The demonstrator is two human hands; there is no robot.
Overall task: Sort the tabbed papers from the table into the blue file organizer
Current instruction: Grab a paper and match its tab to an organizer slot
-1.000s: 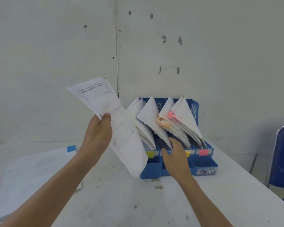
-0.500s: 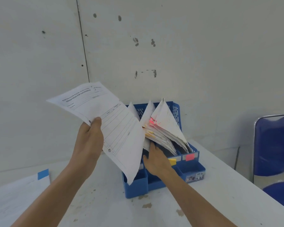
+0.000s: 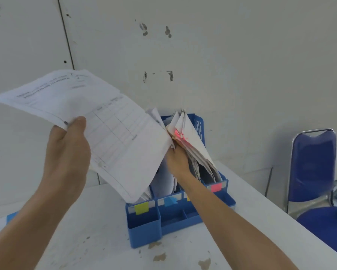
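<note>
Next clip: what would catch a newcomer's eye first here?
The left hand holds up a large printed sheet at centre left, covering part of the blue organizer on the table. The right hand reaches in among the filed papers, fingers hidden.

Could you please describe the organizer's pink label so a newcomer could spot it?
Find the blue file organizer on the white table. On its front strip, the pink label sits farthest right, beyond a yellow label and a blue label.
</note>
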